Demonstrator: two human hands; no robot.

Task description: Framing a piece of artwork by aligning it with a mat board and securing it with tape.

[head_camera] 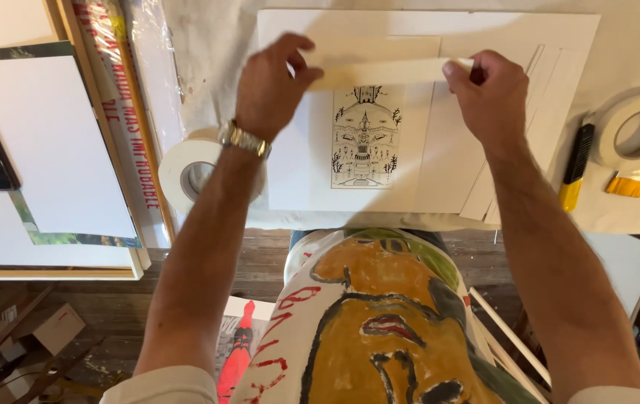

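Biggest risk I can see: that strip of cream paper tape is stretched right over the black ink drawing, and if either end sags or twists it could land crooked or catch the printed area instead of the margin. Tape like that probably grabs on contact, so lifting it again could scuff or tear the white sheet. A slack middle could also fold onto itself.

Left hand has thumb and fingertips pinched shut on the strip's left end, the other fingers curled loosely, a metal watch on the wrist. Right hand is pinched on the right end the same way, knuckles up. The hands are well apart, with the strip running flat and level between them, just above the top of the drawing. Can't tell whether it's touching the paper yet or hovering.

Around them on the table: a tape roll just beside the left forearm, another tape roll far right, and a yellow-and-black utility knife near it.
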